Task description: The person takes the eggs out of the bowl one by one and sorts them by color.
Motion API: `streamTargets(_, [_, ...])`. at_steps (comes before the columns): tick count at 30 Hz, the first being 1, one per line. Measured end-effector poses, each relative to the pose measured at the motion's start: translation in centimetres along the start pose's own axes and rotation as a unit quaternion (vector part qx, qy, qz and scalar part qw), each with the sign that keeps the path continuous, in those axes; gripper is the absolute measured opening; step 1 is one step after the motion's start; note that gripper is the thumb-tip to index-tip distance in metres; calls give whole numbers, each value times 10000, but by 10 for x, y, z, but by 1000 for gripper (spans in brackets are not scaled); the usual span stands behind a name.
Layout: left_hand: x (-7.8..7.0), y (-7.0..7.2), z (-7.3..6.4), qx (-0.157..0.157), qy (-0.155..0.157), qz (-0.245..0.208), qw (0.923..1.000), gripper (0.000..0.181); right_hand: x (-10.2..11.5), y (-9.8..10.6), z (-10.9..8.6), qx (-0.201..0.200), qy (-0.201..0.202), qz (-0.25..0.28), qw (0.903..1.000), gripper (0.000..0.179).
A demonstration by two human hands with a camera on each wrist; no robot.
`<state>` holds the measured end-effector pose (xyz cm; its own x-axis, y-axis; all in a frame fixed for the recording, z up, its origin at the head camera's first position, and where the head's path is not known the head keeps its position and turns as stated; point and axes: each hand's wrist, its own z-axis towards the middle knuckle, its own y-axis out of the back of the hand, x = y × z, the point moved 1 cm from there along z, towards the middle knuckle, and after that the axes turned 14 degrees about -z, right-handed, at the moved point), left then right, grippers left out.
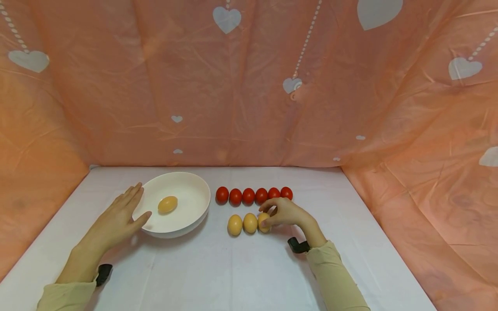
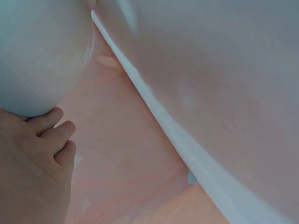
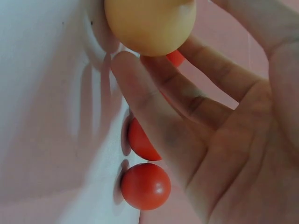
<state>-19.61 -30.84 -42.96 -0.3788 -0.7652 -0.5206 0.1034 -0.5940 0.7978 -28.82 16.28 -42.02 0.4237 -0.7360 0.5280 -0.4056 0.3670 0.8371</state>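
Observation:
In the head view a white bowl (image 1: 198, 211) stands left of centre with one yellow egg (image 1: 167, 204) in it. My left hand (image 1: 116, 218) rests at the bowl's left rim, its fingers extended along the outside and the thumb toward the near edge. The left wrist view shows fingertips (image 2: 56, 113) against the bowl's outer wall (image 2: 42, 60). To the right, three yellow eggs stand in a row. My right hand (image 1: 288, 212) pinches the rightmost yellow egg (image 1: 263, 222) between thumb and fingers. Up close, that egg (image 3: 149, 23) fills the top of the right wrist view.
Behind the yellow row, several red egg-shaped pieces (image 1: 248, 196) form a line, the rightmost ones close to my right hand. Everything stands on a white-covered table (image 1: 210, 276). An orange cloth (image 1: 241, 95) with pale hearts hangs behind and at both sides.

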Motion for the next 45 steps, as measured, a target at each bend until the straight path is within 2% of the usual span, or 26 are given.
streamTargets(9, [2, -1, -1, -141, -165, 41, 9998, 78, -4, 0, 2, -212, 171, -276, 9992, 46])
streamTargets(13, [4, -2, -1, -160, -203, 49, 9997, 78, -3, 0, 3, -487, 272, -215, 9982, 44])
streamTargets(16, [4, -2, -2, -151, -194, 43, 9997, 78, 1, 0, 4, -872, 352, -167, 9954, 39])
streamTargets(24, [2, -1, -2, -147, -198, 41, 9997, 78, 22, -6, 11, -1987, 328, -92, 9795, 40])
streamTargets(28, [1, -1, -1, -136, -185, 40, 9997, 78, 37, -10, 17, -2373, 530, 1, 9700, 38])
streamTargets(33, [0, -1, -1, -127, -159, 53, 9998, 78, 58, -14, 26, -2763, 970, 241, 9559, 33])
streamTargets(39, [-1, 0, -1, -129, -179, 63, 9997, 78, 82, -23, 37, -2930, 1396, 238, 9456, 30])
streamTargets(45, [-1, 0, -1, -130, -183, 54, 9997, 78, 106, -32, 49, -2782, 1647, 46, 9463, 28])
